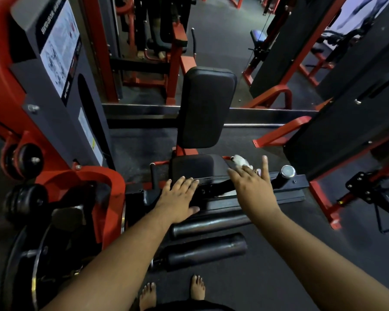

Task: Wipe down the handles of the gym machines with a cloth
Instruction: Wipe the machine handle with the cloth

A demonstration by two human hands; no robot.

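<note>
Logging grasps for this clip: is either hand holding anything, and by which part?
Right hand seems to hold a white cloth by its near end, fingers mostly hiding it. Left hand holds nothing.
</note>
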